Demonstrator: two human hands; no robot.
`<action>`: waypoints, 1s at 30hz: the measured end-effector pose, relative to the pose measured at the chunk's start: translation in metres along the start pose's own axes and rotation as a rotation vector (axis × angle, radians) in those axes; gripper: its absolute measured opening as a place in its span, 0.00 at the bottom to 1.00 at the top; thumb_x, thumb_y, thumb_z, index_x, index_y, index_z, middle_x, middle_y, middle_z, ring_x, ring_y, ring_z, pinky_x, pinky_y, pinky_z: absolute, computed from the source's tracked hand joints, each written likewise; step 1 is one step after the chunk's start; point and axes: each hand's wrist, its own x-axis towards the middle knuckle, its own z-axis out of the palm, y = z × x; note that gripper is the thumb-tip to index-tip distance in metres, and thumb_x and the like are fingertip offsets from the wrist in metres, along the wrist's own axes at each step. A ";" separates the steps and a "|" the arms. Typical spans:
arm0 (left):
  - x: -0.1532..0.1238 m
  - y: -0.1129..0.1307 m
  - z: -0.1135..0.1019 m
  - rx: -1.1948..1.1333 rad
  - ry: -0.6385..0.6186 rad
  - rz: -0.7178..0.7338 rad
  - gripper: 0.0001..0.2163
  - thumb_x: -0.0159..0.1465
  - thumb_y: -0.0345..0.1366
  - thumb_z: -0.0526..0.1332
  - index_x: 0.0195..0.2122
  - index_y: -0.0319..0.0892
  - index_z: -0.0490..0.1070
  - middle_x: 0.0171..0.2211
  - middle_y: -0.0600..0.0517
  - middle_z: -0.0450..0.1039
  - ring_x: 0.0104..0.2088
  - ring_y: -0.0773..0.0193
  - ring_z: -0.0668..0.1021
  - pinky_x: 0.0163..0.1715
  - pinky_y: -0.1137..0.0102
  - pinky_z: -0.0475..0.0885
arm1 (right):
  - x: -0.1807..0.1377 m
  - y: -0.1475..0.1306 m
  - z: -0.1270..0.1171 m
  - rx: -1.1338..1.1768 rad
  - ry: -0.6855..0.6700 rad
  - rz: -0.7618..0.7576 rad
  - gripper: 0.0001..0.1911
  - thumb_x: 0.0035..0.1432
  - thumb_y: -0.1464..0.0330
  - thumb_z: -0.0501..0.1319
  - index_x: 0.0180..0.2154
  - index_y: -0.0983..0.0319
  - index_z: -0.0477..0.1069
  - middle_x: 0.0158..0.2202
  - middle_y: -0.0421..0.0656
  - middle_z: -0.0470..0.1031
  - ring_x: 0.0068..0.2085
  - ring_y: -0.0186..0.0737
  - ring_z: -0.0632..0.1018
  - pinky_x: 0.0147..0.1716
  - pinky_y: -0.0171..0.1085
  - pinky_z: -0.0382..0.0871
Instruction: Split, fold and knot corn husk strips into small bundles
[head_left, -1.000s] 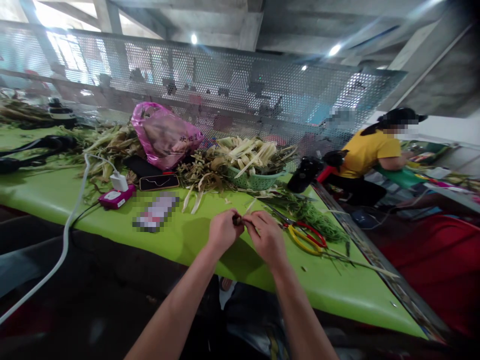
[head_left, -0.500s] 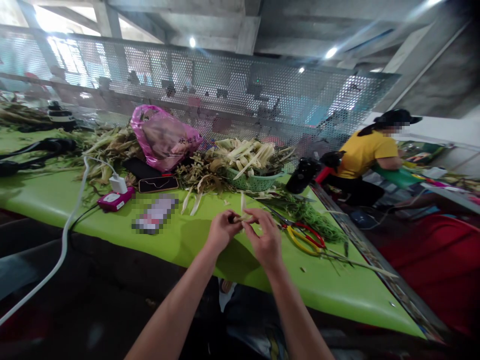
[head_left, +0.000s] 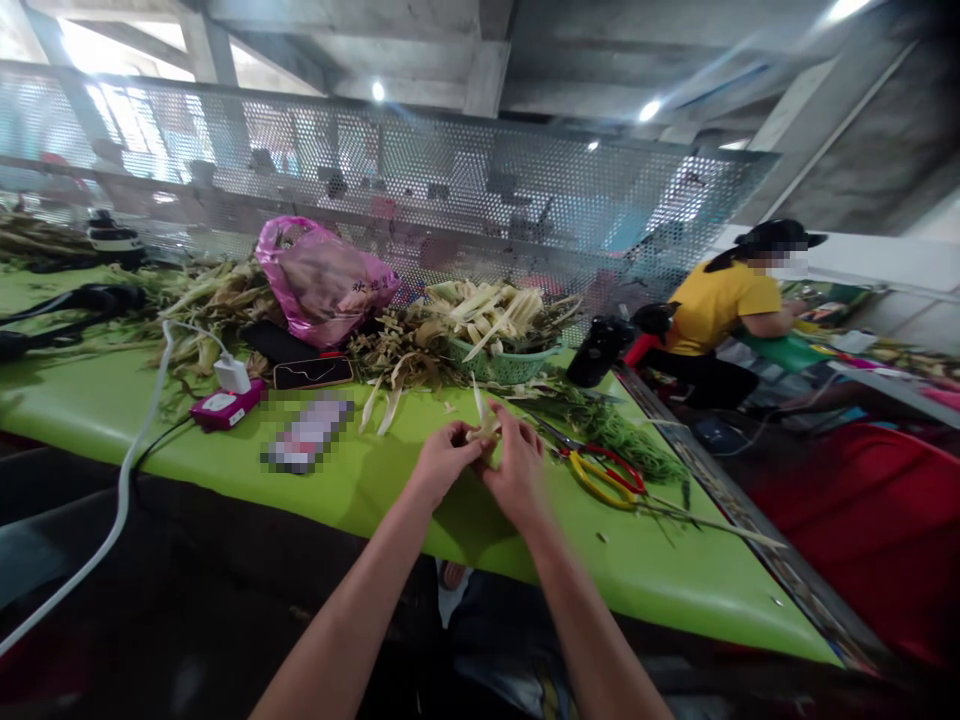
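Observation:
My left hand (head_left: 441, 459) and my right hand (head_left: 516, 462) meet above the bright green table (head_left: 352, 470), both pinched on a small piece of pale dried leaf strip (head_left: 482, 422) that sticks up between the fingertips. Just right of my right hand lie red and yellow handled scissors (head_left: 609, 474). Behind my hands stands a green basket (head_left: 504, 360) heaped with pale leaf strips.
A pink plastic bag (head_left: 322, 280), piles of dried husks (head_left: 217, 295), a phone (head_left: 313, 373) and a pink charger with a white cable (head_left: 222, 406) lie at the back left. A perforated metal screen (head_left: 465, 190) backs the table. A person in a yellow shirt (head_left: 724, 310) sits at the right.
My hands have shifted slightly up and away over the table, and the leaf strip between the fingers now stands more upright. The view has tilted a little.

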 end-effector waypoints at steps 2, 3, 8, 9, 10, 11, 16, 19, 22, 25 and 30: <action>-0.002 0.003 -0.001 0.029 -0.023 0.014 0.14 0.53 0.44 0.65 0.33 0.37 0.72 0.27 0.53 0.72 0.30 0.67 0.72 0.33 0.73 0.65 | 0.001 0.005 -0.002 -0.001 -0.010 0.010 0.33 0.53 0.70 0.58 0.61 0.60 0.54 0.49 0.49 0.72 0.48 0.53 0.70 0.47 0.50 0.61; -0.003 0.005 -0.001 0.043 -0.031 0.023 0.14 0.55 0.44 0.63 0.34 0.38 0.73 0.29 0.52 0.73 0.32 0.67 0.73 0.35 0.73 0.66 | 0.001 0.007 -0.002 0.006 -0.001 0.011 0.33 0.54 0.69 0.58 0.61 0.61 0.53 0.51 0.50 0.71 0.49 0.53 0.70 0.47 0.50 0.62; -0.004 0.008 -0.002 0.074 -0.080 0.068 0.12 0.58 0.41 0.60 0.37 0.39 0.75 0.35 0.50 0.76 0.36 0.65 0.74 0.39 0.73 0.66 | 0.001 0.014 -0.004 0.090 0.054 0.011 0.30 0.56 0.67 0.57 0.59 0.62 0.54 0.53 0.54 0.68 0.52 0.55 0.69 0.49 0.52 0.61; -0.003 0.007 -0.002 0.074 -0.088 0.073 0.11 0.57 0.40 0.60 0.36 0.39 0.75 0.34 0.50 0.76 0.35 0.65 0.74 0.39 0.72 0.67 | 0.000 0.014 -0.004 0.106 0.057 0.020 0.29 0.56 0.67 0.57 0.58 0.62 0.54 0.52 0.53 0.68 0.52 0.54 0.69 0.49 0.52 0.61; -0.002 0.006 -0.002 0.071 -0.091 0.076 0.10 0.57 0.39 0.60 0.36 0.39 0.75 0.34 0.50 0.76 0.35 0.65 0.74 0.39 0.72 0.67 | -0.001 0.013 -0.005 0.116 0.065 0.030 0.28 0.56 0.67 0.56 0.58 0.62 0.54 0.51 0.53 0.68 0.51 0.54 0.69 0.49 0.52 0.61; -0.002 0.005 -0.002 0.068 -0.091 0.080 0.10 0.57 0.38 0.60 0.35 0.39 0.75 0.33 0.50 0.76 0.35 0.65 0.74 0.39 0.72 0.67 | -0.001 0.013 -0.005 0.118 0.075 0.037 0.27 0.56 0.68 0.56 0.57 0.61 0.54 0.51 0.53 0.68 0.50 0.53 0.69 0.49 0.52 0.61; -0.002 0.000 -0.002 0.107 -0.045 0.043 0.08 0.54 0.37 0.61 0.31 0.40 0.75 0.28 0.53 0.74 0.30 0.67 0.73 0.34 0.73 0.67 | -0.004 0.011 -0.004 0.061 0.124 0.041 0.24 0.56 0.71 0.53 0.55 0.60 0.55 0.50 0.51 0.67 0.50 0.51 0.68 0.48 0.50 0.60; -0.002 -0.001 -0.003 0.123 -0.026 0.009 0.07 0.54 0.37 0.60 0.30 0.40 0.74 0.25 0.54 0.72 0.26 0.68 0.72 0.29 0.74 0.65 | -0.005 0.011 -0.003 0.047 0.110 0.065 0.23 0.55 0.72 0.52 0.54 0.61 0.56 0.49 0.51 0.67 0.49 0.51 0.68 0.48 0.50 0.60; -0.002 -0.001 -0.002 0.155 -0.014 0.059 0.07 0.54 0.35 0.59 0.31 0.40 0.74 0.27 0.54 0.73 0.28 0.67 0.73 0.32 0.74 0.67 | -0.005 0.011 -0.004 0.067 0.068 0.082 0.24 0.55 0.71 0.52 0.54 0.61 0.56 0.49 0.51 0.67 0.49 0.52 0.68 0.48 0.50 0.61; -0.001 -0.002 -0.002 0.218 0.002 0.119 0.08 0.54 0.32 0.58 0.34 0.40 0.75 0.31 0.52 0.76 0.33 0.65 0.75 0.39 0.72 0.68 | -0.005 0.008 -0.008 0.127 0.012 0.090 0.25 0.55 0.68 0.53 0.55 0.61 0.54 0.50 0.51 0.67 0.49 0.51 0.69 0.46 0.48 0.63; 0.000 -0.004 -0.001 0.288 -0.001 0.154 0.11 0.55 0.30 0.56 0.37 0.40 0.76 0.37 0.51 0.77 0.40 0.63 0.76 0.45 0.71 0.69 | -0.003 0.004 -0.014 0.228 -0.021 0.133 0.22 0.57 0.61 0.56 0.53 0.58 0.57 0.46 0.46 0.71 0.43 0.45 0.73 0.41 0.42 0.67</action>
